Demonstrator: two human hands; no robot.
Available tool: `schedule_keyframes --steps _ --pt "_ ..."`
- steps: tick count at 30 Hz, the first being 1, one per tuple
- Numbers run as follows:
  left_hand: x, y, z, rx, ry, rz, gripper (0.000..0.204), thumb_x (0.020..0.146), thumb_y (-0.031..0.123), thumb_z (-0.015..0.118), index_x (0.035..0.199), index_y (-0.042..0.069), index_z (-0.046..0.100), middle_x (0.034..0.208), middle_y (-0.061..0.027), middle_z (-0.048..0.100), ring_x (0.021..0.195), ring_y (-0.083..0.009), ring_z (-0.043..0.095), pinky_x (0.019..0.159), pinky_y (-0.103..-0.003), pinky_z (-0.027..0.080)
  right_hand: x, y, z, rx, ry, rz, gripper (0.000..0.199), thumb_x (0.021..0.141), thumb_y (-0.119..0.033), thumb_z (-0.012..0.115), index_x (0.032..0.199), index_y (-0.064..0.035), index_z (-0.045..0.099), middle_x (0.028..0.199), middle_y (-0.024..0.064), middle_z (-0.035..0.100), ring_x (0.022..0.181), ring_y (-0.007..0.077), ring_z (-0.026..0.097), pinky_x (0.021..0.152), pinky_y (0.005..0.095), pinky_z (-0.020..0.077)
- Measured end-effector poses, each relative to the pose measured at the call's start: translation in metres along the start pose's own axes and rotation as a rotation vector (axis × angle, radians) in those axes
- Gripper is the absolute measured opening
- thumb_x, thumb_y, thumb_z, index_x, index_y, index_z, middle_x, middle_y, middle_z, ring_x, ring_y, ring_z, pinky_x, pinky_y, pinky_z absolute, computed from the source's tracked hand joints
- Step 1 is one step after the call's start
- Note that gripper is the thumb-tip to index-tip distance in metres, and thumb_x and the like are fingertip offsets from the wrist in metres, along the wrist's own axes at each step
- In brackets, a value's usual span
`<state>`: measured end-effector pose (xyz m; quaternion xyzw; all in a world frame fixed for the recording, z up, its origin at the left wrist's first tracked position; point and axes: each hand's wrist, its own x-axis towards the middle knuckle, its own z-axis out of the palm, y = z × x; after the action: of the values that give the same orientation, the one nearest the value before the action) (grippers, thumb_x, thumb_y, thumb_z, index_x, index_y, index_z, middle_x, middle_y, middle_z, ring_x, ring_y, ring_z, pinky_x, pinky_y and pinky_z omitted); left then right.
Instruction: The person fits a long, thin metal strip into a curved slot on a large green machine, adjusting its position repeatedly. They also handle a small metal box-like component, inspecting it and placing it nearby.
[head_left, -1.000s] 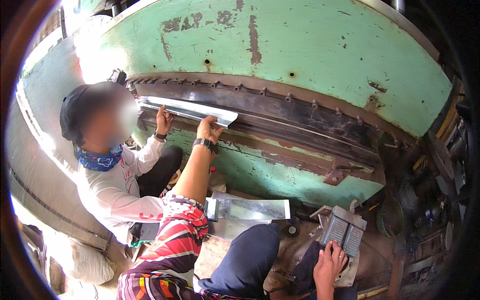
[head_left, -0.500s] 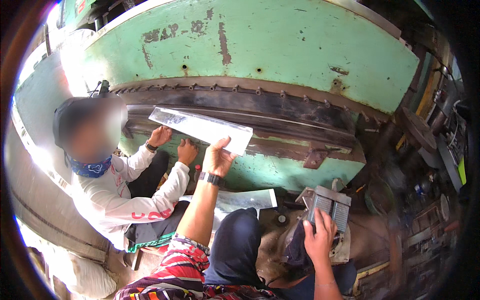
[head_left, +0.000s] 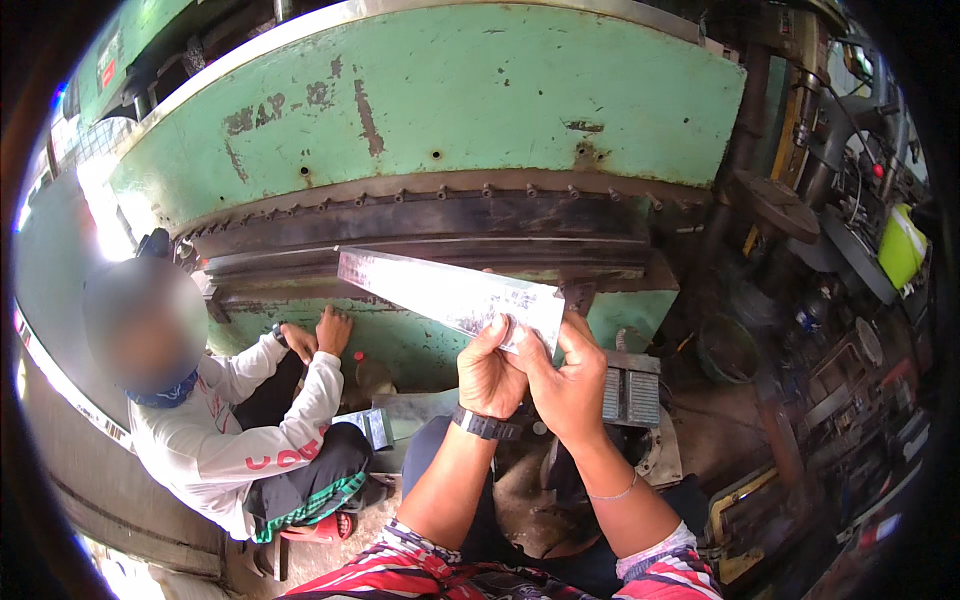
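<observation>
Pinching metal strip (head_left: pixel 450 292) end: left hand (head_left: pixel 490 372) and right hand (head_left: pixel 568 380), both grips closed tight.

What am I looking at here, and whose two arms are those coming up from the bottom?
The picture comes from a camera worn on a person's head, looking down, so the two arms rising from the lower edge are that person's own. The wide lens bends straight edges near the rim.

The left hand and right hand together grip one end of a shiny metal strip, which slants up to the left in the air. The left wrist wears a dark watch.

Behind it stands a big green machine with worn paint and a dark row of bolts below. On the left a co-worker in a white long-sleeved shirt sits by the machine, hands at its lower edge. A grey ribbed pedal box lies below on the floor.
</observation>
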<state>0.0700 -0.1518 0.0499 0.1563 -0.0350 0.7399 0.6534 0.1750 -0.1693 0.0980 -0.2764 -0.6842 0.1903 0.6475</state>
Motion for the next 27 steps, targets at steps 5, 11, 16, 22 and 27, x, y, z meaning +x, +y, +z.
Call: schedule_keyframes --steps 5,11,16,22,27 --pt "0.004 -0.022 0.029 -0.166 -0.084 -0.025 0.022 0.099 0.018 0.066 0.116 0.004 0.065 0.11 -0.0098 0.07 0.104 -0.0219 0.066 0.099 -0.037 0.051 0.021 -0.029 -0.007 -0.003 0.079 -0.008 0.008 0.091 -0.005 0.068 0.089 0.0026 0.067 0.084 0.0155 0.066 0.075 0.0309 0.065 0.067 0.0373 0.0501" --pt "0.013 -0.04 0.064 -0.385 -0.205 -0.085 0.032 0.099 0.02 0.068 0.124 0.002 0.064 0.124 -0.0118 0.069 0.118 -0.0226 0.063 0.109 -0.039 0.047 0.066 -0.044 -0.022 -0.069 -0.027 -0.186 0.011 0.093 -0.004 0.07 0.091 0.0062 0.069 0.082 0.0086 0.066 0.072 0.0133 0.06 0.065 0.0282 0.0477" --pt "0.003 -0.045 0.096 -0.331 -0.249 -0.152 0.053 0.1 0.043 0.063 0.134 0.002 0.057 0.131 -0.0112 0.064 0.129 -0.0234 0.056 0.113 -0.041 0.043 0.097 -0.067 -0.028 -0.164 -0.179 -0.246 0.01 0.083 -0.011 0.071 0.082 -0.0012 0.069 0.084 0.0143 0.068 0.076 0.0356 0.065 0.069 0.0411 0.0512" --pt "-0.055 -0.018 0.051 0.998 -0.327 -0.004 0.054 0.098 0.032 0.068 0.138 -0.001 0.053 0.117 -0.0118 0.07 0.117 -0.0279 0.063 0.103 -0.043 0.047 0.128 -0.084 -0.05 -0.297 -0.462 -0.441 0.013 0.084 -0.014 0.07 0.079 -0.0019 0.068 0.083 0.0127 0.068 0.077 0.034 0.065 0.073 0.0416 0.0493" --pt "-0.05 0.001 0.013 1.586 -0.005 1.097 0.08 0.082 0.021 0.083 0.145 -0.003 0.04 0.144 -0.022 0.047 0.132 -0.0324 0.048 0.109 -0.044 0.038 0.13 -0.085 -0.063 -0.339 -0.66 -0.568 0.013 0.086 -0.015 0.07 0.08 -0.0034 0.066 0.083 0.0103 0.066 0.078 0.0319 0.063 0.077 0.04 0.0465"
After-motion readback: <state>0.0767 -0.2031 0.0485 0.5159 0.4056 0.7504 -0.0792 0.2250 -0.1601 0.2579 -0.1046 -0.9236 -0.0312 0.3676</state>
